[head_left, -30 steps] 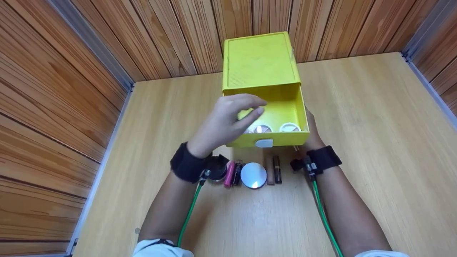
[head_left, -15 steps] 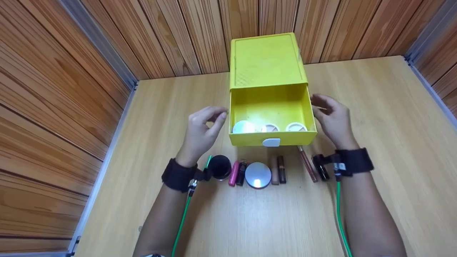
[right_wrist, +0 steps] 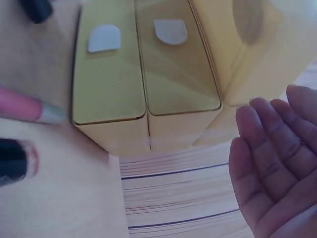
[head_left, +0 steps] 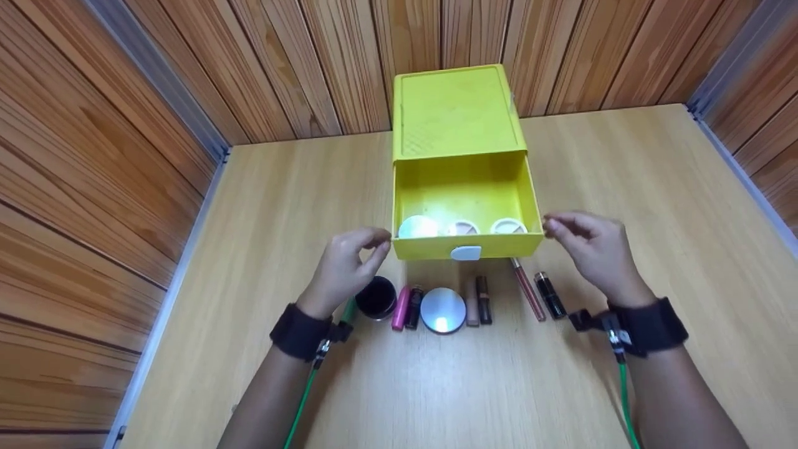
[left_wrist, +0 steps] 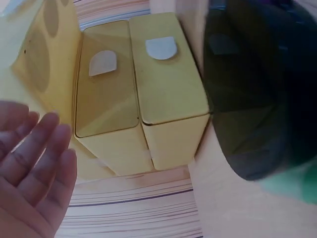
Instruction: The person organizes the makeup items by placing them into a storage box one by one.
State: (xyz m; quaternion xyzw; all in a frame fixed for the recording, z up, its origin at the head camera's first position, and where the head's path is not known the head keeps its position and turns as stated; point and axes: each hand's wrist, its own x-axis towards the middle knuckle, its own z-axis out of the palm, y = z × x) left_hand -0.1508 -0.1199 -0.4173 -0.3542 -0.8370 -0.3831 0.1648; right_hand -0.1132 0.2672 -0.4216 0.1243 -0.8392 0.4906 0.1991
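Observation:
A yellow drawer box (head_left: 458, 112) stands at the back with its top drawer (head_left: 430, 249) pulled out. Inside the drawer's front lie a shiny round compact (head_left: 418, 226) and two white round pieces, one of them on the right (head_left: 509, 226). My left hand (head_left: 346, 265) has its fingertips right at the drawer's left front corner. At the opposite corner, the fingertips of my right hand (head_left: 595, 252) come up to the outer wall. Both wrist views show loosely bent fingers beside the pulled-out drawer, over two closed lower drawers with white tabs (left_wrist: 102, 63) (right_wrist: 171, 31).
Cosmetics line the table before the box: a black round container (head_left: 376, 298), a pink tube (head_left: 401, 308), a silvery compact (head_left: 443, 310), a dark tube (head_left: 484, 300), a reddish-brown lip gloss tube (head_left: 528, 290) and a black tube (head_left: 549, 296). A wood-panelled wall (head_left: 299, 68) rises behind.
My left hand has left the space over the drawer and come down to its left front corner. My right hand has moved from beside the right wall toward the front corner.

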